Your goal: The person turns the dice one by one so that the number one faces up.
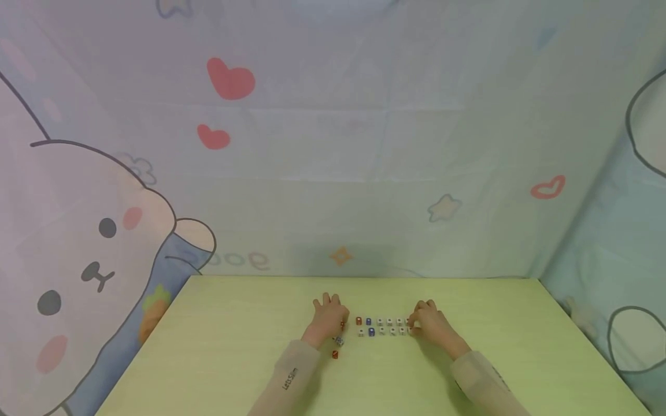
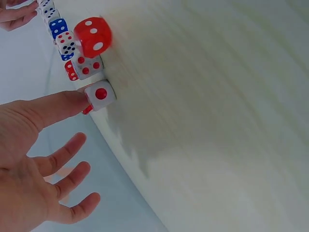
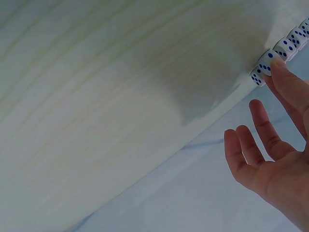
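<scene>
My left hand (image 1: pixel 329 319) reaches in at the left end of the dice. In the left wrist view its thumb and index finger close on a red die (image 2: pixel 87 110), mostly hidden behind a white die (image 2: pixel 100 95) with one red dot. The other fingers are spread away. At the right end of two short rows of dice, my right hand (image 1: pixel 433 325) pinches a white die (image 3: pixel 268 62) with blue dots between thumb and index finger. Its remaining fingers curve loosely. Between the hands the rows hold white dice (image 1: pixel 392 331), blue dice (image 1: pixel 372 331) and a red die (image 1: pixel 359 320).
Nearer than the left hand lie a loose red die (image 1: pixel 335 355) and a white die (image 1: pixel 340 341) with dots. The pale wooden tabletop (image 1: pixel 218 346) runs back to a printed cloth (image 1: pixel 333 190) with hearts and a cartoon animal. Another cloth side stands at right.
</scene>
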`<state>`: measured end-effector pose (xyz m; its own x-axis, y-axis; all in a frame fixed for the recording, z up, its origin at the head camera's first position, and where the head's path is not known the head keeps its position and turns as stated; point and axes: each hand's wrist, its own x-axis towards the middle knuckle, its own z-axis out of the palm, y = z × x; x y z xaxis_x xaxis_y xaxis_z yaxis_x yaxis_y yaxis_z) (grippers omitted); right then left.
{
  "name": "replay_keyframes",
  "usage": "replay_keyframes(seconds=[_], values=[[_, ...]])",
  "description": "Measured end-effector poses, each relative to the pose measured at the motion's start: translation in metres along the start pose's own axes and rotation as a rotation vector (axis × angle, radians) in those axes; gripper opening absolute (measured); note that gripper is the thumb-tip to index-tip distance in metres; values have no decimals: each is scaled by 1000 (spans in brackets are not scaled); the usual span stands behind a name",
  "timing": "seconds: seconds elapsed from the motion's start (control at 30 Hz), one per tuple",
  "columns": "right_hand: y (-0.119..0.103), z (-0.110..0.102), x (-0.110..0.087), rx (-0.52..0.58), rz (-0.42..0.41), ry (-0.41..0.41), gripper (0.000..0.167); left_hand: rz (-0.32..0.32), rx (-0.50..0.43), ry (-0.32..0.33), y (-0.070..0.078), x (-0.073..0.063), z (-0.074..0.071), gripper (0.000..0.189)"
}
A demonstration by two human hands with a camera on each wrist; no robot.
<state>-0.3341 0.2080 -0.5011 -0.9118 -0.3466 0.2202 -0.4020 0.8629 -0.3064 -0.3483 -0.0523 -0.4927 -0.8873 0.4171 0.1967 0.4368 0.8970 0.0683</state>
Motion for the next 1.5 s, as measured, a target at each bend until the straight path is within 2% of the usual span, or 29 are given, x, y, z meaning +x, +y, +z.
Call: replay_keyframes(seconds=[0.27,0.6,0.77,0.9,1.0,1.1,1.27,1.5], values=[[-1,0,0,2,-1,3,6,-1,-23,27,0,0,3,21],[0,-1,0,13,14,-12,6,-1,-75,-6,1,-1,3,24],[0,-1,0,17,13,-11,7,-2,-30,-17,2,-2,2,22],[0,-1,0,21,14,-13,8,15,7,-12,3,-2,1,11],[1,0,1,21,12,-9,8,26,19,-5,4,-2,-1,17],[1,0,1,15,12,-8,8,31,7,-3,5,-2,-2,17],[0,-1,1,7,11,-7,8,23,-55,-17,6,-2,-2,7],[0,0,0,-3,7,-7,6,17,-70,-13,6,0,0,10]])
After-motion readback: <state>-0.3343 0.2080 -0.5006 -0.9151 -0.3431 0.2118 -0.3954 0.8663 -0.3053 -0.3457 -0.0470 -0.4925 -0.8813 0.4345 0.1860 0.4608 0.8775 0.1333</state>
